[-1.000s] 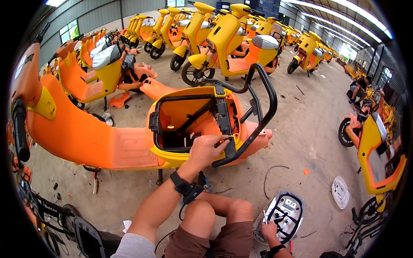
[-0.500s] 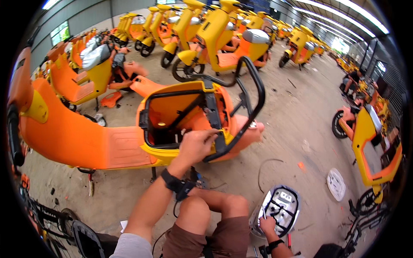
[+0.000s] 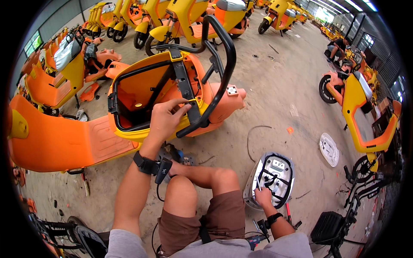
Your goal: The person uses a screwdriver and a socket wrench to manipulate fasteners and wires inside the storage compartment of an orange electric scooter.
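Left grip [image 3: 164, 119] is bunched at the scooter's [image 3: 101, 139] black bracket [image 3: 194, 114], anything pinched unclear; right grip [image 3: 263, 197] clasps a slim tool [image 3: 258, 182] over the seat [image 3: 278, 185], already off, upturned on the floor [image 3: 266, 96]; bracket work seems unfinished

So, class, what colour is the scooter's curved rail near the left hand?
The rail is black, clearest in the head view.

Small white sign [image 3: 165, 164] stands on the black wrist device [image 3: 162, 174], near left of centre; its strokes resemble a single written character. White square label [image 3: 232, 90] with dark pattern sits on the orange tail [image 3: 222, 107] of the near scooter [image 3: 109, 139], right of its open compartment [image 3: 135, 89]; print too small to read.
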Tool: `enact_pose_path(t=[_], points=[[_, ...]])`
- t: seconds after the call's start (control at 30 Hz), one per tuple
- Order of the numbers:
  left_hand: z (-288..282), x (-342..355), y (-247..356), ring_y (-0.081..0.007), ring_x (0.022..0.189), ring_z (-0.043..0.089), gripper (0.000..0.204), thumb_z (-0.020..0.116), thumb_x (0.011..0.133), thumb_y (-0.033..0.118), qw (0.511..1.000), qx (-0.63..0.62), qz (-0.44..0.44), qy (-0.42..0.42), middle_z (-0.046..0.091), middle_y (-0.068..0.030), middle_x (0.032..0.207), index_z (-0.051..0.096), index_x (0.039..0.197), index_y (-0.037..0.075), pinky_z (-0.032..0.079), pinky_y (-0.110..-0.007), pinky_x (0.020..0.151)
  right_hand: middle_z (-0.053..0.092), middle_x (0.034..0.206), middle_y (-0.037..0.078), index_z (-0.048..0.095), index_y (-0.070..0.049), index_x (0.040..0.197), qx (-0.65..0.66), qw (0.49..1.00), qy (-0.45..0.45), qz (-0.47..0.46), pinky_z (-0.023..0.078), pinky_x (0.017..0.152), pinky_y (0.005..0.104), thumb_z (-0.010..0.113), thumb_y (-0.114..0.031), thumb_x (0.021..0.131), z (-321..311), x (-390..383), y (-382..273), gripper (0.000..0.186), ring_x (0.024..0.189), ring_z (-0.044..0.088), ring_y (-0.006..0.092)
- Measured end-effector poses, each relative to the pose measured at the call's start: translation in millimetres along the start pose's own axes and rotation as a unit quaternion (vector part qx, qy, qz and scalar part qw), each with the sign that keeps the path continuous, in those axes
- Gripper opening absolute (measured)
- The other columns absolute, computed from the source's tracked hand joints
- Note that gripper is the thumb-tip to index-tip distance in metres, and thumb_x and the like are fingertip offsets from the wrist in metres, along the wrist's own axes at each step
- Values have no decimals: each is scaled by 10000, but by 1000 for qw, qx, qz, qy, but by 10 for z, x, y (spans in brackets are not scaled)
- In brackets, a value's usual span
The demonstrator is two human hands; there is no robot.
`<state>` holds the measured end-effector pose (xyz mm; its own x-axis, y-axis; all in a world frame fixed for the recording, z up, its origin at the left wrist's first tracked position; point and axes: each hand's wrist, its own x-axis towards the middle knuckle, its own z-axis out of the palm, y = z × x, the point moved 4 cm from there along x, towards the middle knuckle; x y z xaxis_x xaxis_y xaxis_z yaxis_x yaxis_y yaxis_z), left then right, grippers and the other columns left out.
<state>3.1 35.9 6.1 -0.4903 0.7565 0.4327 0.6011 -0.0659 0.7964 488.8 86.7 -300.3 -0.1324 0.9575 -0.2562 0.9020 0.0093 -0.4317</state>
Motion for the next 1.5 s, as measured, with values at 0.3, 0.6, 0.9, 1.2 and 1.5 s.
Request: enact_pose_path(t=[0.3, 0.6, 0.9, 1.2, 1.5], points=[[46, 14, 63, -68, 571, 508, 203, 743, 870, 97, 1000, 3, 7, 4, 581, -50, 618, 729, 1032, -25, 437, -254, 551, 690, 772, 242, 722, -1, 848, 12, 999, -16, 33, 531, 763, 485, 580, -324, 830, -68, -89, -94, 353, 782, 679, 426], [33, 37, 123, -29, 672, 508, 235, 697, 921, 88, 999, 22, -7, -39, 637, 10, 746, 710, 1128, -22, 431, -209, 605, 656, 594, 156, 705, 26, 814, 51, 998, -3, 28, 549, 594, 386, 569, -267, 854, 38, -19, 112, 326, 531, 681, 277], [36, 24, -6, -42, 557, 468, 186, 762, 862, 100, 1000, 13, -19, 15, 572, -5, 608, 743, 1008, -13, 401, -224, 530, 653, 582, 151, 705, 22, 820, 54, 998, -9, 21, 544, 585, 382, 570, -265, 857, 25, -21, 99, 319, 534, 682, 265], [4, 6, -17, -57, 695, 586, 181, 700, 938, 124, 994, -56, -4, 88, 647, -15, 798, 663, 1044, -19, 476, -214, 625, 666, 614, 176, 716, 7, 823, 17, 999, 23, 34, 548, 655, 427, 573, -293, 842, -18, -97, 83, 333, 593, 691, 317], [-482, -693, 1175, -190, 657, 609, 240, 677, 827, -96, 945, 138, 295, -45, 685, -91, 905, 627, 1044, -6, 503, -280, 625, 679, 773, 264, 704, 15, 839, 60, 997, 33, 39, 534, 740, 483, 588, -349, 837, -108, -292, -31, 382, 764, 677, 426]])
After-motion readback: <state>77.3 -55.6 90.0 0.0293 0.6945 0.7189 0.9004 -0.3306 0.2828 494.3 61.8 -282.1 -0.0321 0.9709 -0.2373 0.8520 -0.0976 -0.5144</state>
